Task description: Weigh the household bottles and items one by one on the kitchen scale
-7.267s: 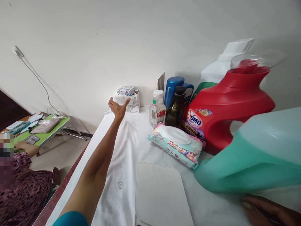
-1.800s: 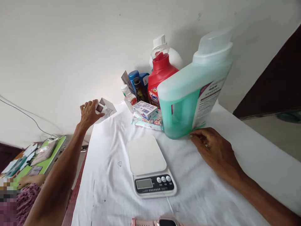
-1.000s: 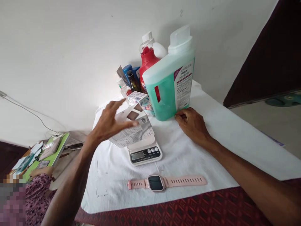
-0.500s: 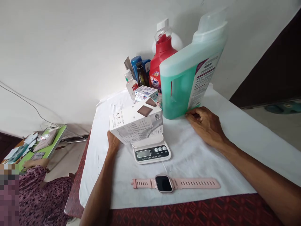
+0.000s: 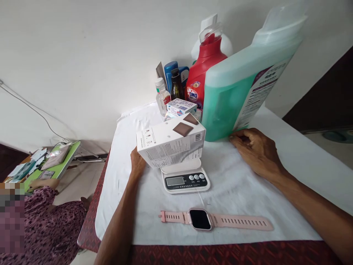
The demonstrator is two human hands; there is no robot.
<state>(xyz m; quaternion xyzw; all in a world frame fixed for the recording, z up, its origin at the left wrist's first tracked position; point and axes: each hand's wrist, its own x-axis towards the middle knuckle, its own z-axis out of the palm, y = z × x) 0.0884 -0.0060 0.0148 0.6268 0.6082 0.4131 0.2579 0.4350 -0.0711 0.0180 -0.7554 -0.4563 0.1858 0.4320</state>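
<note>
- A pink smartwatch (image 5: pixel 202 219) is lying flat near the front edge of the counter (image 5: pixel 289 176), on the white cloth. No hand is touching it, so it is waiting its turn.
- Just behind the watch, a small white kitchen scale (image 5: pixel 185 179) is sitting on the cloth. Its little screen is looking blank, as far as I can tell.
- The left hand (image 5: pixel 137 164) is holding a white box (image 5: pixel 171 144) at its left end. The box is hanging right over the scale plate, a bit tilted. I cannot tell if it is touching the plate yet. The fingers are hiding behind the box, and they seem to be gripping it.
- So the box is getting to the scale, but it is not sitting there alone yet. Letting go is the part that is left.
- The right hand (image 5: pixel 256 149) is resting on the cloth with its fingers curled in, right at the foot of the big green jug (image 5: pixel 242 88). It is holding nothing.
- Farther back, a small blue and white box (image 5: pixel 181 106), a red OMO bottle (image 5: pixel 202 77) and some smaller bottles are standing by the wall.
- Far off to the left, another person in a purple sleeve (image 5: pixel 41 217) is sitting by a green table (image 5: pixel 59 167).
</note>
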